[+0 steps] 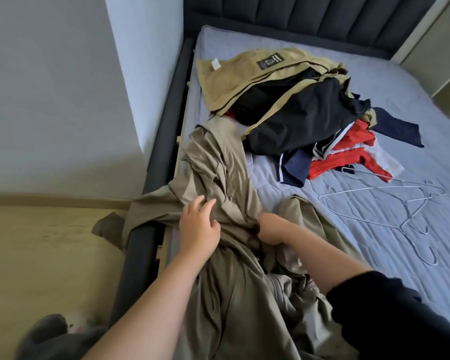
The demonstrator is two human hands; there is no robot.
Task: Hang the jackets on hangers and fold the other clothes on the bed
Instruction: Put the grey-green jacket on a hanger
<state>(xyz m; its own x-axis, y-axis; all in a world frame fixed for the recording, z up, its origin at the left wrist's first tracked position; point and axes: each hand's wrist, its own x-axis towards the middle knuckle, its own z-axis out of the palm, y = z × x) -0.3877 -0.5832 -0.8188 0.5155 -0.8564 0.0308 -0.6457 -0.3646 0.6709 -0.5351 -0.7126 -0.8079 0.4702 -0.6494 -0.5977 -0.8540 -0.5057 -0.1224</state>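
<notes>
Bed (374, 81) bears clothes pile (296, 113), khaki garment (218, 165), hangers (405, 201).

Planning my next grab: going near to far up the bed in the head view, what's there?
Crumpled olive-brown garment, black fabric jacket, tan jacket with black label, dark padded headboard.

Before you on the bed (374, 87) lay: garment (218, 165), draped over left rail (174, 100); clothes pile (296, 113) behind; hangers (407, 201) to the right.
</notes>
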